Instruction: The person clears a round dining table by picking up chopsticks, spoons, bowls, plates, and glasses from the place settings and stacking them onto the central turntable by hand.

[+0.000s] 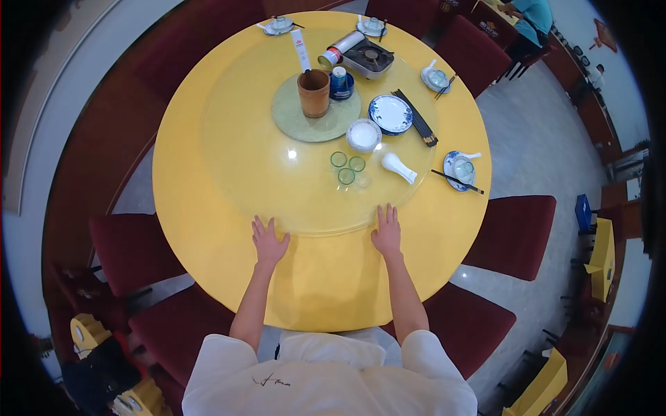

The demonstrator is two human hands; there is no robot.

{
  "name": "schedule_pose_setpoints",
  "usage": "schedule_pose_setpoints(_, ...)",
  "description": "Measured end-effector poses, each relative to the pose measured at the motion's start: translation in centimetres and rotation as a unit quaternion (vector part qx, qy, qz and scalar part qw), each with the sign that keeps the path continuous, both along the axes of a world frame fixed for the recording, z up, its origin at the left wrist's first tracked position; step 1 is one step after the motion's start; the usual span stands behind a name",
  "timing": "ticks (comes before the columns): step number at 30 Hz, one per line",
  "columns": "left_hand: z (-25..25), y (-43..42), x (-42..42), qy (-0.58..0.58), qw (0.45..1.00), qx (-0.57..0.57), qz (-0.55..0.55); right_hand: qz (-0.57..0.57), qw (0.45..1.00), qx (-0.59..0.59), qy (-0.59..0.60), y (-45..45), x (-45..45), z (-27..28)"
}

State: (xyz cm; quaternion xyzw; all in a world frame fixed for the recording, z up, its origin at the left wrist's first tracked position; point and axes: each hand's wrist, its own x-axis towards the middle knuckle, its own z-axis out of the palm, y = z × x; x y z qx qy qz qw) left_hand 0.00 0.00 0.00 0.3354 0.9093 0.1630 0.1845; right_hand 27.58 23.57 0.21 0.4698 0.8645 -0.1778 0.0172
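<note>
My left hand [269, 240] rests with fingers spread at the near edge of the glass turntable [243, 173] on the round yellow table [319, 291]. Farther right along the same rim lies my right hand [387, 231], fingers stretched out, holding nothing. Ahead of it on the glass are a white spoon bundle [398, 167], several small clear glasses [346, 176], a stack of bowls [363, 134] and a stack of blue-rimmed plates [390, 114]. Black chopsticks [416, 119] lie in a bundle beside the plates.
A brown wooden pot [314, 93] and a blue container [340, 83] stand on the central disc. Behind them is a portable gas stove [370, 58] with a gas can [340, 48]. A place setting [459, 170] sits at right. Dark red chairs [510, 236] surround the table; a person [531, 24] is beyond.
</note>
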Motion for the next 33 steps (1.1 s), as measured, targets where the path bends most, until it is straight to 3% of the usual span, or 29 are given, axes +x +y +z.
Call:
schedule_pose_setpoints(5,0.0,0.4,2.6,-0.028,0.999,-0.019,-0.036,-0.069,0.99,0.033,0.114,-0.4,0.2,-1.9)
schedule_pose_setpoints(14,2.5,2.6,9.3,-0.111,0.988,-0.076,-0.082,0.051,0.992,-0.06,0.102,-14.4,-6.0,1.1)
schedule_pose_setpoints(17,0.1,2.9,9.2,-0.089,0.973,-0.074,-0.202,0.054,0.99,-0.09,0.092,-16.0,-6.9,0.9)
schedule_pose_setpoints(20,-1.6,0.8,9.1,-0.246,0.945,0.076,-0.204,0.058,0.991,-0.104,0.055,-17.3,-6.3,0.5)
schedule_pose_setpoints(23,-0.1,-0.7,9.9,-0.292,0.923,0.113,-0.226,0.054,0.992,-0.104,0.046,-18.1,-4.7,0.3)
schedule_pose_setpoints(29,0.7,-1.8,8.9,-0.096,0.969,0.075,-0.217,0.052,0.995,-0.059,0.061,-16.6,-3.2,-0.8)
schedule_pose_setpoints(33,1.1,-1.5,8.0,-0.045,0.982,-0.037,-0.18,0.032,0.997,-0.04,0.057,-14.9,-2.2,-1.1)
